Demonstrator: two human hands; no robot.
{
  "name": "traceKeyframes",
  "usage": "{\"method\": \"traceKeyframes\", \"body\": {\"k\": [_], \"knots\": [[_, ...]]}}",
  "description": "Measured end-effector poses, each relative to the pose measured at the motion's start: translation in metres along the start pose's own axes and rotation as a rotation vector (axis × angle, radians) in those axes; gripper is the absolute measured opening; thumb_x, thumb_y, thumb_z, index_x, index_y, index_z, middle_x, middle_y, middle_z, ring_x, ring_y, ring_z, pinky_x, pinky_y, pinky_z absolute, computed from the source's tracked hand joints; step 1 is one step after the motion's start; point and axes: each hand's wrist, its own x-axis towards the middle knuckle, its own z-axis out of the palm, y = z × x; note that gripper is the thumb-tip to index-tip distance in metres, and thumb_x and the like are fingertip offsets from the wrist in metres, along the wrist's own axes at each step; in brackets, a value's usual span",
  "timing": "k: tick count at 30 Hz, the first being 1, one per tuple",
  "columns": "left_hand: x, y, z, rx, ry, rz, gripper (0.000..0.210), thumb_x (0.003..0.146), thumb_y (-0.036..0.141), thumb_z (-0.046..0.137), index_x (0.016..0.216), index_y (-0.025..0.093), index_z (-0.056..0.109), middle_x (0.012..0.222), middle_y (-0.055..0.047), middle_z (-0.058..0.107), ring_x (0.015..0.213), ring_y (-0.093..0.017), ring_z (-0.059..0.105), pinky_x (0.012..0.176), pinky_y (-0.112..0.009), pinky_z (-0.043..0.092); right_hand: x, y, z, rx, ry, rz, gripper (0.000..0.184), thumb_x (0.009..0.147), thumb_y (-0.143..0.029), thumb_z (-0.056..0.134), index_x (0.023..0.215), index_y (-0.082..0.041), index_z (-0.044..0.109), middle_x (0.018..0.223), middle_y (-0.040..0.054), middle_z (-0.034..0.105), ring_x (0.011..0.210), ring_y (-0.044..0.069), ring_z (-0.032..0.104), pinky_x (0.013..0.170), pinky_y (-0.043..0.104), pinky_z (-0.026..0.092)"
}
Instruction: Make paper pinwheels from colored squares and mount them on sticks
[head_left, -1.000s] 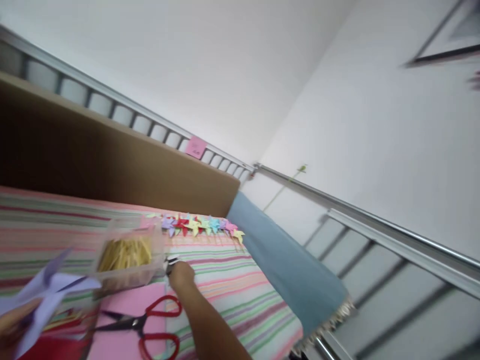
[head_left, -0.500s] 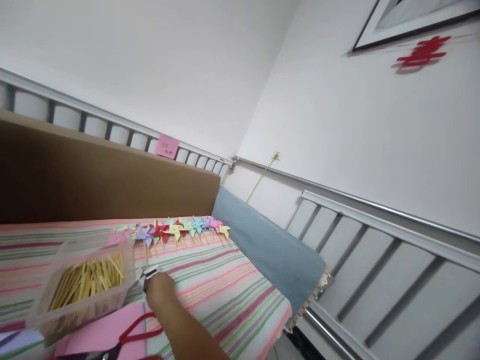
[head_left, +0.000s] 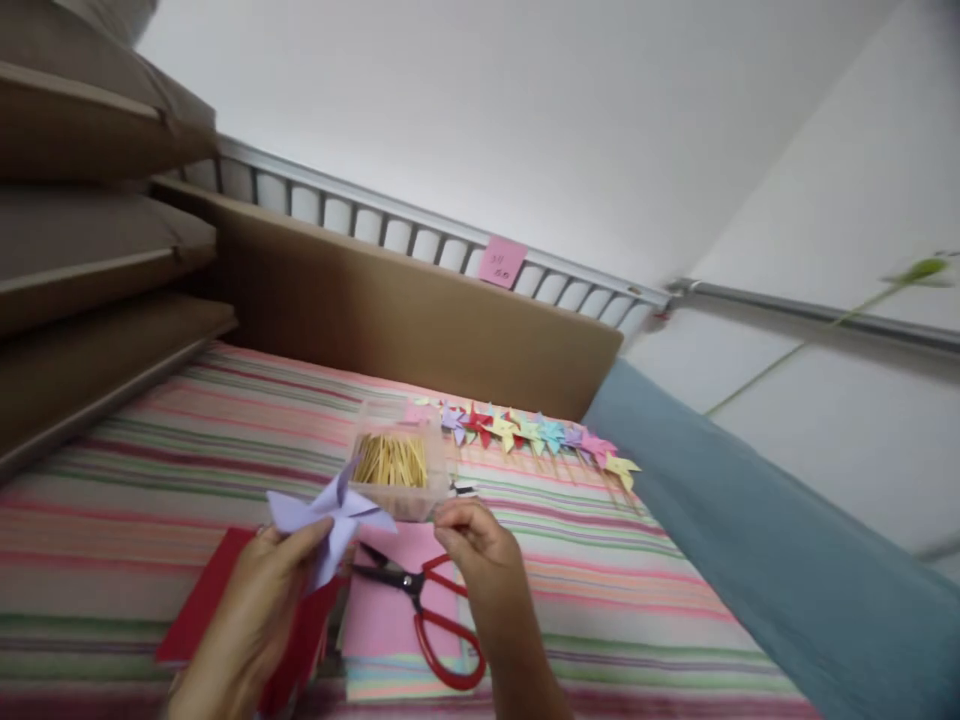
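A folded lilac paper pinwheel (head_left: 337,515) is held by my left hand (head_left: 274,575), thumb on its front. My right hand (head_left: 480,545) is closed in a pinch to the right of it; whatever sits between those fingertips is too small to make out. Below and between the hands, red-handled scissors (head_left: 417,590) lie on a stack of pink and other coloured paper (head_left: 367,615). Red paper (head_left: 217,590) lies partly under my left hand. Just beyond the hands stands a clear plastic box (head_left: 439,455) holding many thin wooden sticks (head_left: 390,460).
Finished-looking pinwheels on sticks (head_left: 506,430) lie in a row on the striped cloth (head_left: 600,570). A small black-and-white item (head_left: 463,490) is beside the box. A brown board (head_left: 405,320) closes the back; brown stacked shapes (head_left: 97,240) rise at left, blue fabric (head_left: 712,480) at right.
The view has swung left. My right hand has come back from beside the black-and-white item to near the scissors. My left hand with the lilac pinwheel is now in view.
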Motion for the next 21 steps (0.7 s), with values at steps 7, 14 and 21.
{"method": "traceKeyframes", "body": {"k": [7,14,21], "knots": [[-0.006,-0.024,0.034,0.085,-0.021,-0.034,0.027,0.054,0.025,0.084,0.076,0.014,0.074,0.067,-0.003,0.073,0.063,-0.015,0.064,0.062,-0.022,0.051,-0.014,-0.023,0.013,-0.022,-0.051,-0.006,0.013,0.077,-0.016,0.062,0.069,-0.023,0.07,0.15,0.0051,0.038,0.139,0.026,0.032,0.113,0.044,0.02],[-0.01,-0.04,0.036,0.147,-0.05,-0.042,0.03,0.056,0.028,0.085,0.082,0.018,0.076,0.072,-0.002,0.074,0.069,-0.016,0.065,0.066,-0.023,0.051,-0.016,-0.02,0.014,-0.18,-0.113,-0.049,0.016,0.081,-0.012,0.059,0.078,-0.023,0.071,0.151,0.0052,0.038,0.144,0.022,0.021,0.114,0.044,0.022],[-0.018,-0.032,0.033,0.138,-0.048,-0.022,0.028,0.053,0.028,0.087,0.075,0.017,0.075,0.069,-0.003,0.074,0.069,-0.017,0.066,0.067,-0.023,0.051,-0.018,-0.019,0.021,-0.214,-0.115,-0.045,0.016,0.081,-0.013,0.059,0.077,-0.023,0.071,0.152,0.0049,0.036,0.144,0.024,0.021,0.113,0.048,0.022]]}}
